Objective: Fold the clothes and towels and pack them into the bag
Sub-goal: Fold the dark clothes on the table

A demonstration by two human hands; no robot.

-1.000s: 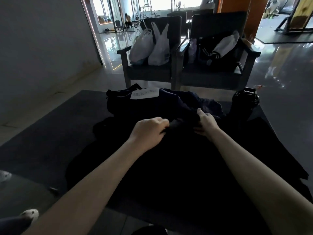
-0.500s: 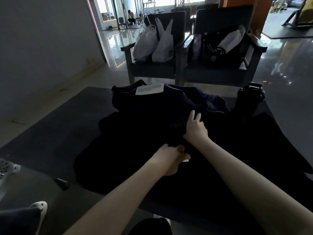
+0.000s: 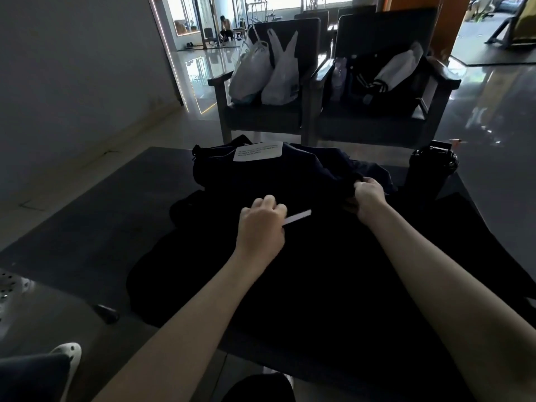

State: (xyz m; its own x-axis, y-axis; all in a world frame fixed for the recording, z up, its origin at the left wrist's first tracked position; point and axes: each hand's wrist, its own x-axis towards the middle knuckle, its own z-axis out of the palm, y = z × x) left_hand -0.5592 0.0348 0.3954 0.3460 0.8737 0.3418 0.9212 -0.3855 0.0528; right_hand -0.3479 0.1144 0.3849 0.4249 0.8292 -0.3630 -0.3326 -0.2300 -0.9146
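The left hand is closed in a loose fist, and a narrow white tag is pinched at its fingertips so that the strip sticks out to the right. The right hand is clenched round a bunched fold of a dark garment, which is lifted a little there. The rest of the garment is spread flat across the desk and droops over the near edge. In the dim light the cloth is nearly black, so it cannot be told for certain whether the tag is sewn to this garment or what kind of garment it is. The cloth is judged to be soft, light and limp. It should not slip from a pinch, but it will sag and crease wherever it is not supported. It is therefore best taken at a hem or seam with both hands well apart, and the tag can serve to find the collar or the side seam. Beyond the hands, touching the far edge of the garment, a dark bag is set on the desk, and a white card is laid on top of it. A black bottle is stood at the far right of the desk. Behind the desk, white plastic bags are propped on a chair.
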